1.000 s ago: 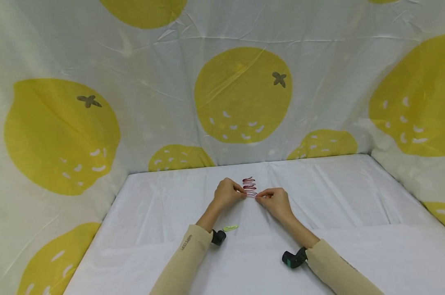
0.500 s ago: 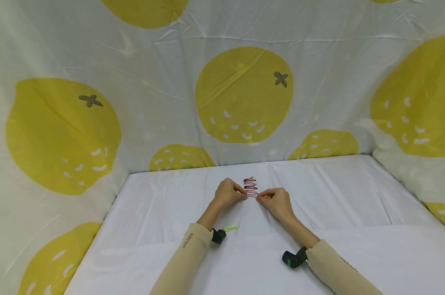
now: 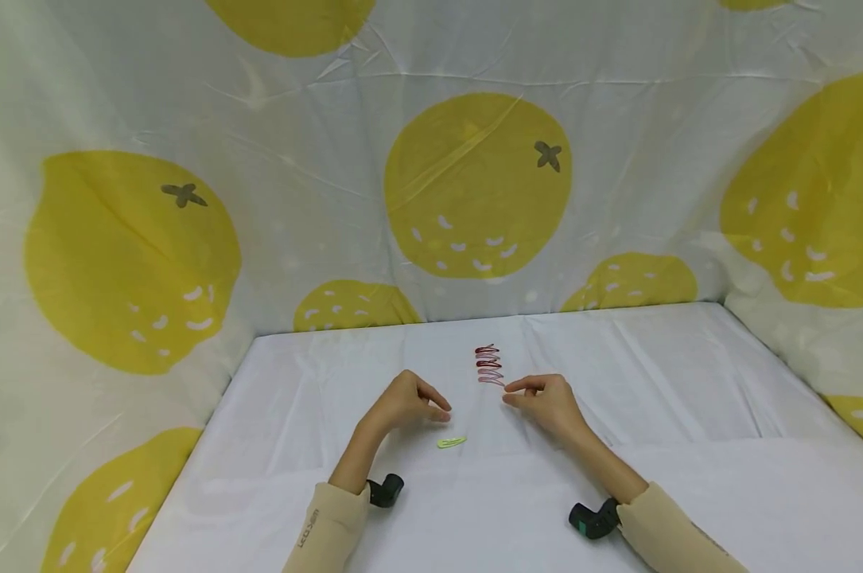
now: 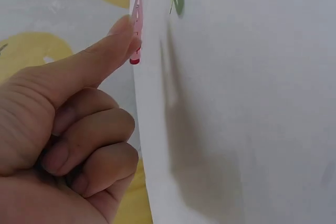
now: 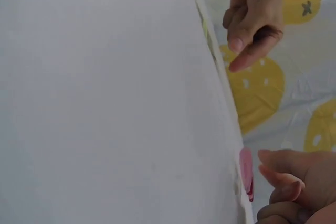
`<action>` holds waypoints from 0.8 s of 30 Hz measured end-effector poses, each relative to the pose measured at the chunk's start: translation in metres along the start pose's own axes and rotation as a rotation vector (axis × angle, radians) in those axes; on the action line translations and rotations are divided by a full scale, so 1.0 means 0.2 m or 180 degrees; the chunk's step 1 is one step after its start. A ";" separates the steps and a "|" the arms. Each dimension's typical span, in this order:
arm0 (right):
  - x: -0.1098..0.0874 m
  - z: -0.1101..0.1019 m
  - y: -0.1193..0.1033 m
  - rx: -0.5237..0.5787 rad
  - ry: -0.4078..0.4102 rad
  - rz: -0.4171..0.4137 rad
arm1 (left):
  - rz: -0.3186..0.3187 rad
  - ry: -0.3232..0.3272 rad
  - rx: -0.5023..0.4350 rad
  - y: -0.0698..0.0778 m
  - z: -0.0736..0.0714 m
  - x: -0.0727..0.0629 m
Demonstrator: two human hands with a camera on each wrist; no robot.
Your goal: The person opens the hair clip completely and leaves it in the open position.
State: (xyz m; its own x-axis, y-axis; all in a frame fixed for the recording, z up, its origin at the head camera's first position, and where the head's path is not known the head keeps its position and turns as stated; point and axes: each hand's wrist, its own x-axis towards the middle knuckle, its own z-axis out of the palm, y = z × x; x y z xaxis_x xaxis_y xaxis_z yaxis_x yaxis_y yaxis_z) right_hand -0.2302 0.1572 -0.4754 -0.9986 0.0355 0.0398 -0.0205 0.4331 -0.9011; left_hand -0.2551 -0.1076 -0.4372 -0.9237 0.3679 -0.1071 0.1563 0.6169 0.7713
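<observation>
A column of several red and pink snap hair clips [image 3: 488, 364] lies on the white cloth; their ends overlap in the head view. My right hand [image 3: 549, 404] is beside the lowest pink clip, its thumb and forefinger slightly apart at that clip's right end. In the right wrist view, nothing sits between those fingertips, and the pink clips [image 5: 245, 167] show just beyond them. Nearer me lies a single yellow-green hair clip [image 3: 451, 442]. Just above and left of it, my left hand [image 3: 405, 402] hovers with thumb and forefinger parted, holding nothing.
White cloth [image 3: 653, 477] covers the table. Curtains [image 3: 316, 199] printed with big yellow lemons stand along the back and both sides. Black wrist cameras [image 3: 386, 490] are strapped at both sleeves.
My left hand has left the lowest pink clip and moved left and toward me, to the yellow-green clip. The right fingers have parted and dropped slightly away from the pink clip.
</observation>
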 end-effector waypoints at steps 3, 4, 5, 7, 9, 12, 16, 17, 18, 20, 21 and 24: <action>-0.05 0.03 -0.02 0.0102 -0.0425 -0.0088 | -0.0034 -0.0215 0.0037 -0.03 -0.01 -0.05; -0.07 0.05 -0.03 0.0144 -0.0582 -0.0151 | -0.0028 -0.0267 0.0054 -0.03 0.00 -0.06; -0.09 0.07 -0.04 0.0175 -0.0732 -0.0211 | -0.0030 -0.0307 0.0057 -0.04 0.00 -0.07; -0.12 0.11 -0.05 0.0200 -0.0974 -0.0357 | 0.0003 -0.0371 0.0103 -0.04 0.01 -0.08; -0.14 0.15 -0.07 0.0138 -0.1105 -0.0541 | 0.0024 -0.0417 0.0166 -0.03 0.02 -0.09; -0.16 0.19 -0.07 0.0021 -0.1167 -0.0702 | 0.0068 -0.0487 0.0241 0.00 0.04 -0.10; -0.17 0.21 -0.08 -0.0063 -0.1166 -0.0766 | 0.0066 -0.0517 0.0235 0.02 0.06 -0.11; -0.17 0.21 -0.07 -0.0057 -0.1151 -0.0783 | 0.0064 -0.0504 0.0220 0.02 0.06 -0.11; -0.17 0.21 -0.07 -0.0046 -0.1140 -0.0804 | 0.0054 -0.0490 0.0210 0.02 0.06 -0.11; -0.17 0.21 -0.07 -0.0005 -0.1132 -0.0841 | 0.0050 -0.0474 0.0185 0.03 0.07 -0.11; -0.17 0.21 -0.07 0.0030 -0.1131 -0.0853 | 0.0074 -0.0480 0.0161 0.03 0.07 -0.11; -0.16 0.20 -0.07 0.0133 -0.1131 -0.0899 | 0.0167 -0.0528 0.0045 0.03 0.09 -0.11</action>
State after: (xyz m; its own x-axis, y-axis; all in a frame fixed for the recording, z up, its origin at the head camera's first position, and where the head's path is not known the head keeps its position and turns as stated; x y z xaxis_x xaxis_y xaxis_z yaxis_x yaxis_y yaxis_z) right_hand -0.2000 0.1142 -0.4818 -0.9083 -0.3933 0.1423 -0.2891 0.3445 -0.8931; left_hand -0.2272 -0.1002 -0.4416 -0.8439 0.5089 -0.1701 0.2086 0.6032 0.7699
